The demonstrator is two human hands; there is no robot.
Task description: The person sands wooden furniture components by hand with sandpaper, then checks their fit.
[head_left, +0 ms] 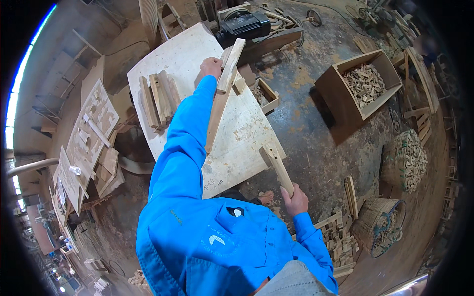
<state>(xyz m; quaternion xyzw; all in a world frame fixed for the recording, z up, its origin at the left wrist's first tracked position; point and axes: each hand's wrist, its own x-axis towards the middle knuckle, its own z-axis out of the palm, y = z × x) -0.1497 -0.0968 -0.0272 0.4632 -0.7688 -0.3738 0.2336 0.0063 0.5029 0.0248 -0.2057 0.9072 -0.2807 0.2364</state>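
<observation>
hands both grip wood: left hand [211,66] is closed on a long curved slat [220,93] over the white worktable [182,54]; right hand [295,200] is clenched on a shorter notched slat [277,167] at the table's near edge. seemingly mid-sorting; next they'd need setting by the slat stack [159,98].

The board table [187,54] lies before me. On its left part sits a stack of wood pieces [159,98]. Right of the table stands an open crate [345,106] with offcuts in it; nearer me, two baskets [402,163].
</observation>
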